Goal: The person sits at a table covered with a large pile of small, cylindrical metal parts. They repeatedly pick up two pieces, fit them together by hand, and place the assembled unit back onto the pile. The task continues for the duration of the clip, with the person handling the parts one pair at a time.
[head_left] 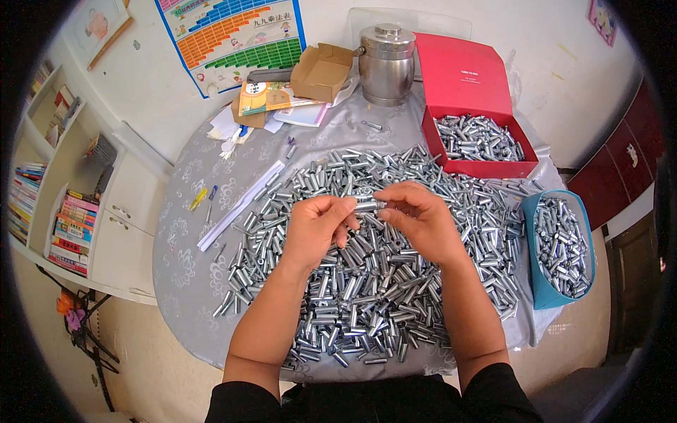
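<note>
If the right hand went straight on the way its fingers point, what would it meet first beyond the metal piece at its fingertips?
Most likely the left hand, at the other end of the metal piece; one view leaves exact depth uncertain.

Loose cylinders: silvery metal, smooth, shiny, full of bright glints.
Table cover: satiny sheen; cloth or plastic, hard to tell.
Lidded canister: polished metal, softly reflective.
Red box: smooth card, low sheen.
Small open box: plain brown cardboard, matt.
White strip: smooth paper, matt.
Shirt sleeves: black cloth, matt.
</note>
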Demonstrator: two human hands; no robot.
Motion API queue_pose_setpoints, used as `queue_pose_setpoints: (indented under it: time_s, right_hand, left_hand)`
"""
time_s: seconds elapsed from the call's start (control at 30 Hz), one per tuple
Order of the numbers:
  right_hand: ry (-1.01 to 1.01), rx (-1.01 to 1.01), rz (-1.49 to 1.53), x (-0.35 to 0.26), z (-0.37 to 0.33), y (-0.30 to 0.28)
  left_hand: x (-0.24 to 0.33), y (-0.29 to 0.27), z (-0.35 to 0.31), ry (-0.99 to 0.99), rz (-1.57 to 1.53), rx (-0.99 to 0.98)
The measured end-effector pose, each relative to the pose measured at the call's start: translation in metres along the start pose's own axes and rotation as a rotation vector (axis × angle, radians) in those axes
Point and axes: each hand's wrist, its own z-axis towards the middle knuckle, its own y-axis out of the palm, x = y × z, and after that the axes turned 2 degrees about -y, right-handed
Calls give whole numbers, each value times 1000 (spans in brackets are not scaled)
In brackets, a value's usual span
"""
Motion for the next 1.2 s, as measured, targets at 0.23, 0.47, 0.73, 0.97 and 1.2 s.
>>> queue_pose_setpoints:
  time_s: [0.23, 0.47, 0.73, 0.97, 1.2]
  right_hand:
    - [131, 2, 77, -5, 3, -1]
    - [69, -5, 72, 2, 2, -1]
    - [113, 7, 102, 2, 4, 1]
    - [158, -50, 121, 10, 4, -4]
    - [261, -68, 67, 6, 4, -6]
  left_hand:
    - [0, 0, 0, 4, 34, 24]
    - [-2, 3, 0, 14, 45, 15]
    - [-4, 4, 1, 24, 57, 42]
    - [-8, 3, 2, 45, 54, 10]
    - [-6, 5, 1, 9, 66, 37]
